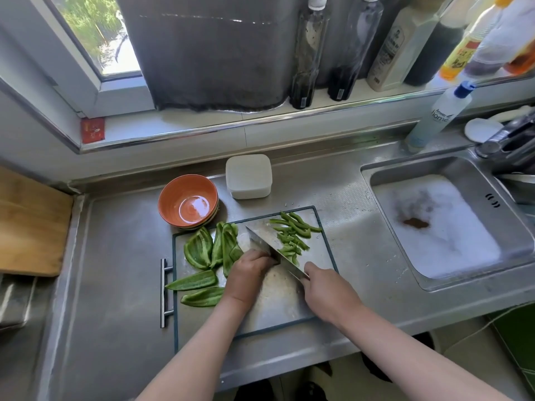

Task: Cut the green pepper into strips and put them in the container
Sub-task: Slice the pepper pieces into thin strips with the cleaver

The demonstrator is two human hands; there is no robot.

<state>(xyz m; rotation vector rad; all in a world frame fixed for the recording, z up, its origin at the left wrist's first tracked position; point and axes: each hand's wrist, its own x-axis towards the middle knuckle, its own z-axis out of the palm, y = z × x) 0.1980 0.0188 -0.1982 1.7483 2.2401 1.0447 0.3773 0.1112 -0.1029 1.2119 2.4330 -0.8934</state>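
Note:
A grey cutting board lies on the steel counter. Several large green pepper pieces sit on its left side, and cut green strips lie at its far right. My right hand grips the handle of a broad cleaver, whose blade points away to the left. My left hand, fingers curled, presses a pepper piece down right beside the blade; that piece is mostly hidden under the hand. An orange bowl stands just behind the board, with a white lidded container to its right.
A steel sink with a tap lies to the right. Bottles line the window sill, and a detergent bottle stands by the sink. A wooden board sits at the left. A metal bar handle lies beside the cutting board.

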